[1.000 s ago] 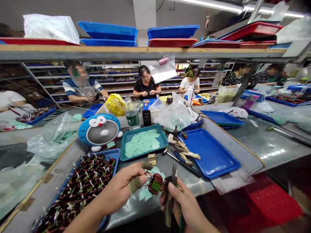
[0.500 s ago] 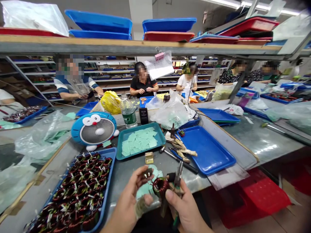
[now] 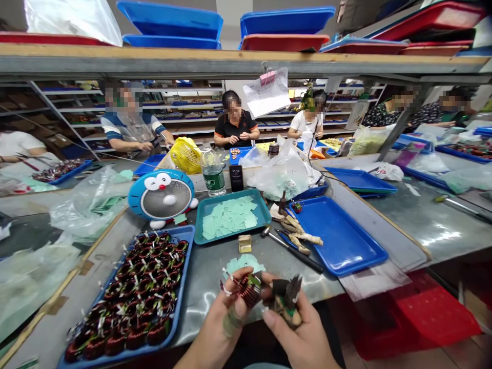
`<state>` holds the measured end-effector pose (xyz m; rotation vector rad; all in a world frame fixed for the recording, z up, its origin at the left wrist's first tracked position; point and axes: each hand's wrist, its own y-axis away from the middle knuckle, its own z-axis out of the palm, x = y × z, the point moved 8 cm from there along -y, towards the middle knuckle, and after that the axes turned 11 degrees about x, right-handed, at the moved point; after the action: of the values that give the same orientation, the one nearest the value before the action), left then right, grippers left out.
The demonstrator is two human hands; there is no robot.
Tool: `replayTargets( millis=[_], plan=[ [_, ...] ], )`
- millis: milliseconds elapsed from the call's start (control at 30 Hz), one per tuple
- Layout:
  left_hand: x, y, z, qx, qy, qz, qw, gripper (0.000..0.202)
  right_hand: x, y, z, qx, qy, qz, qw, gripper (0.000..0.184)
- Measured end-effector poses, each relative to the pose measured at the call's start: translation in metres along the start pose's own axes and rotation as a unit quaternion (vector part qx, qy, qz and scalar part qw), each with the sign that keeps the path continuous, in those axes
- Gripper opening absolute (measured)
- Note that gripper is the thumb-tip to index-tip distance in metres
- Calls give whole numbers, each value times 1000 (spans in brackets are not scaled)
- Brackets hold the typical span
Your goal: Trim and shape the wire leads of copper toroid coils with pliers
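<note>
My left hand (image 3: 220,324) is closed on a coil (image 3: 249,293), a ring wound with dark red copper wire, with green material on it and pale-tipped leads. A wrapping circles one finger of this hand. My right hand (image 3: 303,333) is closed around a pair of pliers (image 3: 292,293), jaws up, their lower part hidden in the palm. Its fingertips are close beside the coil; I cannot tell whether they touch it. Loose green paper pieces (image 3: 242,263) lie just beyond my hands. At the left, a blue tray (image 3: 183,287) holds rows of similar coils.
A teal tray (image 3: 265,218) of green paper pieces, a small box (image 3: 245,244) and a hammer (image 3: 295,252) lie ahead. A blue tray (image 3: 342,236) with one coil stands right. A cartoon fan (image 3: 161,197) and a bottle (image 3: 212,174) stand behind. Several people sit across the bench.
The coil has passed from my right hand to my left, which has closed on it. The pliers stay in my right hand. The whole view has shifted slightly.
</note>
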<state>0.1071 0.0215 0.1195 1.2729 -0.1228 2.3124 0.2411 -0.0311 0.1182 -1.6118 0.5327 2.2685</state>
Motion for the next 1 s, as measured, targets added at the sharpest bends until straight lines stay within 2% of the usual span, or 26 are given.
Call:
replayTargets(
  millis=[100, 200, 267, 333, 400, 467, 533, 567, 633, 767, 833, 900, 1000],
  plan=[
    [0, 0, -4, -3, 110, -25, 994, 52, 2, -4, -15, 43, 40, 11, 998, 63],
    [1, 1, -6, -16, 174, -61, 983, 48, 10, -8, -32, 86, 51, 31, 995, 58],
    [3, 1, -6, -23, 208, -83, 974, 49, 21, -10, -40, 69, 63, 54, 994, 57],
    [5, 2, -8, -22, 236, -94, 967, 49, 34, -14, -47, 23, 99, 71, 992, 57],
    [5, 1, -12, -15, 254, -99, 962, 50, 43, -24, -60, -4, 169, 48, 984, 54],
    [4, 0, -16, -7, 265, -106, 958, 51, 45, -41, -76, 3, 301, -33, 953, 47],
    [1, -1, -20, -1, 271, -114, 956, 52, 46, -62, -85, 11, 452, -131, 882, 41],
    [-1, -1, -22, 3, 272, -117, 955, 53, 48, -73, -86, 9, 494, -160, 854, 38],
    [-3, -2, -23, 15, 274, -120, 954, 52, 55, -94, -86, 1, 537, -197, 820, 33],
    [-3, -1, -22, 45, 285, -117, 950, 53, 66, -121, -83, -6, 568, -229, 791, 35],
    [-2, 0, -23, 64, 291, -113, 948, 53, 68, -121, -82, -4, 573, -236, 785, 38],
    [-2, 0, -25, 83, 292, -111, 946, 52, 63, -110, -77, -7, 567, -241, 788, 43],
    [-5, 0, -28, 98, 289, -113, 946, 51, 42, -76, -52, -35, 534, -248, 807, 47]
  ],
)
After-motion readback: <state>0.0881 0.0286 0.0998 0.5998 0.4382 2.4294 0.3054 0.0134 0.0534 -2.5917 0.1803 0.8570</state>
